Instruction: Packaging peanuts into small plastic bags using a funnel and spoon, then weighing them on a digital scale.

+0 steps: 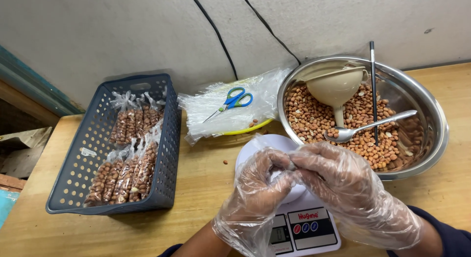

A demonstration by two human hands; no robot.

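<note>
Even soft daylight, sharp focus; glare on steel bowl (431,114) rim.

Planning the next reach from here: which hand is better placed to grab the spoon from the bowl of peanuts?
Probably the right hand: the spoon in the steel bowl lies just beyond it, handle pointing right. The left hand sits farther away.

basket (73,173) left, scale (304,227) front, bowl (431,114) right, scissors (230,102) between
</note>
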